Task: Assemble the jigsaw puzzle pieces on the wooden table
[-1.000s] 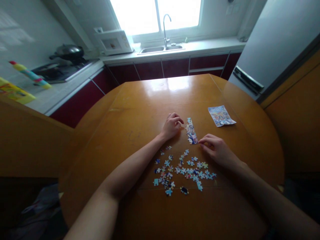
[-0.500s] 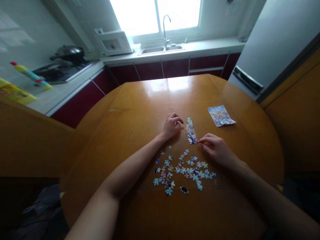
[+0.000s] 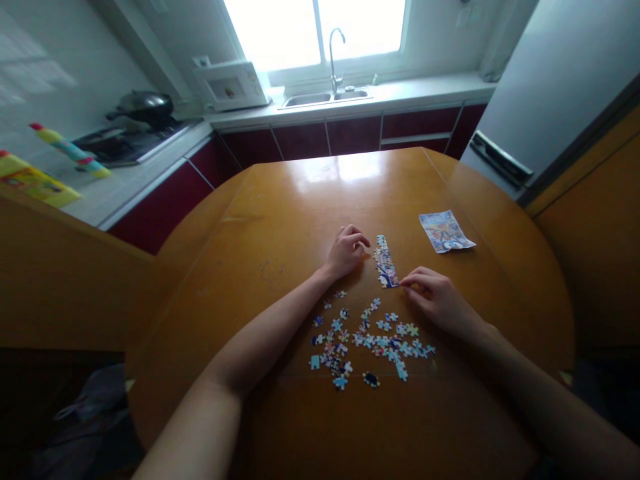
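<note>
A narrow strip of joined jigsaw puzzle pieces (image 3: 385, 262) lies on the wooden table, its left edge knobbed. My left hand (image 3: 349, 248) rests just left of the strip, fingers loosely bent and apart, holding nothing I can see. At the strip's lower right corner, the thumb and fingertips of my right hand (image 3: 433, 293) come together on its edge. Nearer to me, between my forearms, loose puzzle pieces (image 3: 367, 341) are spread in a scattered group. One dark piece (image 3: 371, 379) lies at the near side of them.
A creased picture sheet (image 3: 447, 231) lies on the table (image 3: 300, 207) right of the strip. Beyond stand a counter with a sink (image 3: 310, 99), a microwave (image 3: 233, 87) and a stove with a pot (image 3: 145, 107). A fridge (image 3: 555, 87) is at the right.
The whole view has shifted slightly, so everything appears a little further right. Both hands keep nearly the same place beside the strip, and the pieces lie as before.
</note>
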### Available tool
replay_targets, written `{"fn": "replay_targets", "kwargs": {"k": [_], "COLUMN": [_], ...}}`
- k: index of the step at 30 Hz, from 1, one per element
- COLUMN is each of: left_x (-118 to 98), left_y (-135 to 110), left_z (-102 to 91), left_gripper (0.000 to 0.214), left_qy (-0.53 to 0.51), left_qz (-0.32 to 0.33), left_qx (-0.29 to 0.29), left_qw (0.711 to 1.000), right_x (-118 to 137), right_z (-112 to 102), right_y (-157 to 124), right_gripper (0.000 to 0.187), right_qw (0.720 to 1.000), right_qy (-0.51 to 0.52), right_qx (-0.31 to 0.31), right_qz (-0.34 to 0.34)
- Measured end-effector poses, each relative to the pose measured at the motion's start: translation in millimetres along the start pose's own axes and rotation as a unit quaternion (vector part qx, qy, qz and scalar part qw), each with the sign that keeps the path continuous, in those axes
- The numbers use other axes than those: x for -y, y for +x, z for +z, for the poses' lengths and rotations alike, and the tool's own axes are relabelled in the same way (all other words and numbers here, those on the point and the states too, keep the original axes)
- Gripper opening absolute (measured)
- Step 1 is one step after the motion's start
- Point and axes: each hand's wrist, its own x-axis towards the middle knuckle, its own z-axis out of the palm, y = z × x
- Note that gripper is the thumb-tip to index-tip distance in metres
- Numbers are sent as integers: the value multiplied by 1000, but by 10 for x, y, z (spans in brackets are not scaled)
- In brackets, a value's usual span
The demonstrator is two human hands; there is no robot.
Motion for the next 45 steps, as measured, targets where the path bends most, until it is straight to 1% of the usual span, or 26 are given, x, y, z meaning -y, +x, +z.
{"fn": "replay_targets", "kwargs": {"k": [12, 15, 17, 18, 19, 21, 22, 24, 26, 28, 30, 32, 33, 35, 38, 40, 42, 45], "left_x": [-11, -33, -84, -126, -181, -330, -419, -609, -785, -918, -991, -1004, -992, -945, -859, -814, -786, -775], "left_y": [-8, 14, 75, 118, 165, 246, 268, 252, 139, -63, -325, -608, -744, -989, -1268, -1404, -1512, -1629], "left_z": [4, -44, -156, -240, -340, -569, -687, -906, -1085, -1221, -1323, -1404, -1439, -1503, -1576, -1597, -1589, -1539], "left_gripper": [29, 30, 29, 29, 29, 26, 23, 20, 20, 16, 11, 12, 12, 12, 8, 10, 13, 16], "left_qy": [-1, -4, -13, -25, -42, -74, -79, -70, -57, -44, -26, -18, -17, -12, 3, 3, -12, -27], "left_qz": [-4, -7, -6, -1, 5, 14, 20, 34, 53, 62, 56, 44, 38, 14, -39, -73, -102, -119], "left_qx": [3, -7, -10, -1, 25, 123, 163, 202, 257, 333, 406, 445, 448, 430, 408, 400, 374, 347], "left_qw": [1000, 1000, 1000, 1000, 999, 989, 983, 976, 963, 940, 912, 894, 893, 902, 912, 914, 922, 930], "right_x": [-17, -20, -16, -13, -9, -2, 1, 6, 7, 4, -2, -9, -11, -9, 1, 6, 7, 6], "right_z": [-1, -1, -6, -9, -13, -17, -18, -17, -14, -12, -11, -12, -13, -17, -29, -36, -39, -36], "right_y": [-2, 0, 3, 5, 6, 7, 7, 4, 0, -5, -9, -10, -10, -8, -4, -2, -1, -1], "right_gripper": [16, 16, 15, 15, 15, 15, 15, 14, 14, 14, 14, 14, 14, 14, 14, 14, 15, 15], "right_qw": [1000, 1000, 1000, 1000, 1000, 1000, 1000, 1000, 1000, 1000, 1000, 1000, 1000, 1000, 1000, 1000, 1000, 1000], "right_qy": [8, 4, 3, 3, 3, 3, 4, 6, 7, 9, 12, 15, 16, 18, 14, 10, 9, 8], "right_qx": [-2, -1, -2, -4, -5, -4, -3, -1, -2, -5, -7, -10, -11, -12, -9, -9, -12, -15], "right_qz": [0, -2, -3, -2, -2, -4, -6, -10, -13, -14, -14, -17, -19, -21, -18, -17, -16, -17]}}
